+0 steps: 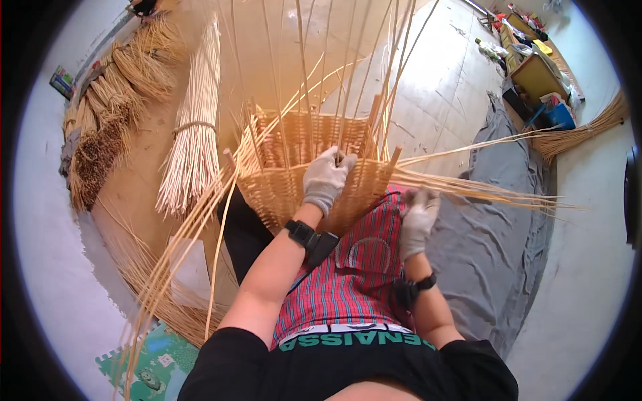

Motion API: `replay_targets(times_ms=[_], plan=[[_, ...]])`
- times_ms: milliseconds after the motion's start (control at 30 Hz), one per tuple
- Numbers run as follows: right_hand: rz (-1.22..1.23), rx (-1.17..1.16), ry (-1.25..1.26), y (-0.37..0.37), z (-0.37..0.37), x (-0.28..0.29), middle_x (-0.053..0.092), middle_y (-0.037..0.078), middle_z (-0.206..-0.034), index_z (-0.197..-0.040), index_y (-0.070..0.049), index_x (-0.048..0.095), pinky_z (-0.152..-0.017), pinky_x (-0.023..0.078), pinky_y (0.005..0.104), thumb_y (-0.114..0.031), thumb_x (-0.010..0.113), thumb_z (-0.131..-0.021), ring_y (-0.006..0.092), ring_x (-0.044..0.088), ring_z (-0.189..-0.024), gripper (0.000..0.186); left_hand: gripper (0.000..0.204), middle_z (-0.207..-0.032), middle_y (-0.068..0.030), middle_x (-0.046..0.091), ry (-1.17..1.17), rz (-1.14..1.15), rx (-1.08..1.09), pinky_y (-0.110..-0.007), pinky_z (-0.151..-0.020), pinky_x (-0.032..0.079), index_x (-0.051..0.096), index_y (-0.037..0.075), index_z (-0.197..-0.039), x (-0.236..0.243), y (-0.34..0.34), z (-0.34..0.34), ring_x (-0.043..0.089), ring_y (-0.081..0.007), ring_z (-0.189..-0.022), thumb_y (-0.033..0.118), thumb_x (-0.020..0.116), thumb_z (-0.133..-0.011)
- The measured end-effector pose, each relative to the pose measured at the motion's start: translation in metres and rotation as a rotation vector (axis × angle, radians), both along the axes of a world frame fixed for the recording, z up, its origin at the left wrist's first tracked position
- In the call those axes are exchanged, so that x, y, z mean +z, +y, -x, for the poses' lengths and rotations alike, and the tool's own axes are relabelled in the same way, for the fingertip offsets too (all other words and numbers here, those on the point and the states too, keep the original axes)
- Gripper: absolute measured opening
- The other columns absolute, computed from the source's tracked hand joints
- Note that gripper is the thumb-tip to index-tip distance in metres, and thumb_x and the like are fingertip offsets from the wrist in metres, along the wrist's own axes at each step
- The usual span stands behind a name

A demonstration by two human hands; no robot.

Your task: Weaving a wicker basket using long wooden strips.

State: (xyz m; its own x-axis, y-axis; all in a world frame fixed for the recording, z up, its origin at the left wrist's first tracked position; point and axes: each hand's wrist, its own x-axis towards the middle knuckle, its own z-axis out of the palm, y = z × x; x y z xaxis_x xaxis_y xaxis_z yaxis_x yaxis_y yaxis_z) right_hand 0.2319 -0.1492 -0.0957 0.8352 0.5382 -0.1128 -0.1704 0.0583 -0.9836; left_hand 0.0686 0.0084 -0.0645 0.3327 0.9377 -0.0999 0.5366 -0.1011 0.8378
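Observation:
A woven wicker basket (271,190) with tall upright stakes rests over my lap on a red striped apron (351,281). My left hand (326,179), in a white glove, is closed on the basket's near rim where an upright stake rises. My right hand (418,220), also gloved, is at the right of the basket, below long loose reeds (488,187); its fingers are curled and slightly blurred, and what they hold is unclear. More loose reeds (180,247) fan out from the basket's left side toward the lower left.
A tied bundle of pale reeds (190,154) lies at the left, beside piled darker bundles (107,134) along the wall. A grey cloth (495,254) covers the floor at the right. A cluttered low shelf (538,67) and another reed bundle (578,134) are upper right. A green foam mat (137,357) is lower left.

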Motion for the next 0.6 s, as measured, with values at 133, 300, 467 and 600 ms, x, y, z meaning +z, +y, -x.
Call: replay_targets(times_ms=[133,300,467,600], plan=[[0.119,0.458,0.103,0.008,0.085,0.046,0.07,0.007,-0.101,-0.116,-0.001,0.064,-0.064,0.053,0.0233,-0.02,0.055,-0.107,0.0108,0.065,-0.074,0.023,0.026,-0.1,-0.0098,0.069,-0.577,0.126,-0.058,-0.032,-0.066,0.053,0.063,0.005,-0.117,-0.001,-0.021,0.016,0.066,-0.0161,-0.073,0.017,0.071,-0.095],[-0.151,0.746,-0.381,0.123,0.166,0.051,0.065,0.017,-0.123,-0.14,0.003,0.049,-0.098,0.049,0.033,-0.03,0.063,-0.101,0.0236,0.061,-0.117,0.053,0.038,-0.107,-0.0101,0.067,-0.132,-0.542,0.133,-0.029,-0.075,0.056,0.06,0.009,-0.129,-0.034,-0.053,0.153,0.069,-0.017,-0.089,0.001,0.067,-0.092],[0.203,0.724,0.1,0.246,0.199,0.038,0.045,0.03,-0.148,-0.159,0.005,0.009,-0.116,0.034,0.0382,-0.055,0.078,-0.083,0.0352,0.043,-0.141,0.119,0.049,-0.097,-0.0086,0.066,0.272,-0.342,0.344,-0.037,-0.063,0.051,0.06,0.009,-0.133,-0.051,-0.037,0.196,0.063,-0.0197,-0.07,0.021,0.078,-0.089],[0.159,0.593,0.218,0.267,0.2,0.012,0.031,0.032,-0.157,-0.16,0.003,0.006,-0.118,0.032,0.0398,-0.064,0.081,-0.074,0.0393,0.035,-0.146,0.132,0.064,-0.107,-0.0192,0.07,0.463,-0.582,0.211,-0.048,-0.075,0.055,0.055,0.013,-0.14,-0.06,-0.014,0.209,0.07,-0.0384,-0.09,0.031,0.079,-0.083]])
